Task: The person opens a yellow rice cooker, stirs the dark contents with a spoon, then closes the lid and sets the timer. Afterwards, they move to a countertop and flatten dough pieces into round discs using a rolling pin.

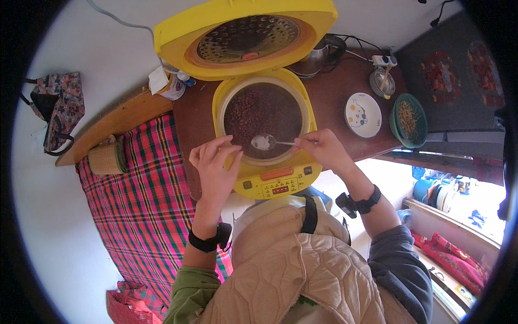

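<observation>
A yellow rice cooker stands before me with its lid raised. Its inner pot holds dark liquid with reddish-brown beans, heaped towards the left. Pinched in my right hand is the handle of a metal spoon. The spoon's bowl lies level over the near part of the pot and carries a white substance. My left hand hovers at the pot's near left rim, fingers apart, with nothing visible in it. A lit control panel shows on the cooker's front.
To the right on the brown table are a white patterned plate, a green basket of thin strands and a small bowl. A kettle stands behind. Left are a tin, plaid cloth and woven basket.
</observation>
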### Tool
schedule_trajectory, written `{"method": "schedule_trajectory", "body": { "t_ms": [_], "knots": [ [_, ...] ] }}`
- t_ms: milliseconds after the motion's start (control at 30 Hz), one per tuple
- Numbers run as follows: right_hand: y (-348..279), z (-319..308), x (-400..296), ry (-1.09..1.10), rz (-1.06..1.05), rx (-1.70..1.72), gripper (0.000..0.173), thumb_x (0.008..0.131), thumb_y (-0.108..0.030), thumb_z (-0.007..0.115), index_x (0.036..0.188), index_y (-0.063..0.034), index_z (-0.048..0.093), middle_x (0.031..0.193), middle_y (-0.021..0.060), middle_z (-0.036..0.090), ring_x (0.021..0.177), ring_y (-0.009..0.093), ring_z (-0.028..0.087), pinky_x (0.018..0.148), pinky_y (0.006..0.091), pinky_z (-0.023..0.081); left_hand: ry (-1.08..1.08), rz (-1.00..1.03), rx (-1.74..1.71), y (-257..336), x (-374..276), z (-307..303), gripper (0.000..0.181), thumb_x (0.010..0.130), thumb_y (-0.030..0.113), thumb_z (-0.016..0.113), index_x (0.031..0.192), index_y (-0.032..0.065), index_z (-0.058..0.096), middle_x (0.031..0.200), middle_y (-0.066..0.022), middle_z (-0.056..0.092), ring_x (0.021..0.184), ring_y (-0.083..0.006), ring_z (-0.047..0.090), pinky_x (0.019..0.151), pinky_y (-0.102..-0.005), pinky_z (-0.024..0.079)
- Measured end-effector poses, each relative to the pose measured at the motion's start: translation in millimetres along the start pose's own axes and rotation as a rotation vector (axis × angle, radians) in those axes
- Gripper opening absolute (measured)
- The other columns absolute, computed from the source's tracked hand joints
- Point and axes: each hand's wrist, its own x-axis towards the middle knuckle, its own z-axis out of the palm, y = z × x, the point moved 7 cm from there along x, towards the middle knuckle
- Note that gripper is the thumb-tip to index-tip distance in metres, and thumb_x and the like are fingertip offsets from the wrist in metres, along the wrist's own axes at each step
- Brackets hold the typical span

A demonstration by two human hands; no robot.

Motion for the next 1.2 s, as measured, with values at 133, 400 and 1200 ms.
{"method": "schedule_trajectory", "body": {
  "t_ms": [133, 400, 1200],
  "knots": [
    [-3, -1, -3, 0.011, 0.019, 0.033, 0.030, 0.099, -0.027, 0.068, 0.097, -0.0005, 0.082, 0.074, 0.0133, 0.072, 0.067, 0.014, 0.066, 0.066, 0.0316, 0.053, -0.036, 0.011, 0.009, 1, 0, 3, 0.019, 0.080, 0.017, 0.086, 0.098, 0.0188, 0.079, 0.124, 0.0035, 0.069, 0.115, -0.0184, 0.060, 0.109, -0.0440, 0.030],
    [-11, -1, -6, -0.018, 0.055, 0.048, 0.030, 0.097, -0.028, 0.070, 0.096, -0.0006, 0.082, 0.074, 0.0150, 0.073, 0.069, 0.016, 0.068, 0.069, 0.0326, 0.054, -0.135, 0.108, 0.065, 16, 6, 11, 0.029, 0.079, 0.021, 0.086, 0.107, 0.0245, 0.083, 0.136, 0.0019, 0.062, 0.112, -0.0201, 0.060, 0.108, -0.0458, 0.030],
    [6, -11, -9, 0.033, 0.058, -0.029, 0.030, 0.097, -0.027, 0.068, 0.100, 0.0005, 0.081, 0.080, 0.0150, 0.074, 0.075, 0.018, 0.073, 0.071, 0.0329, 0.056, -0.041, 0.202, -0.002, 24, 14, 6, 0.016, 0.076, 0.018, 0.088, 0.091, 0.0147, 0.081, 0.129, 0.0010, 0.067, 0.103, -0.0190, 0.063, 0.104, -0.0436, 0.032]
  ]
}}
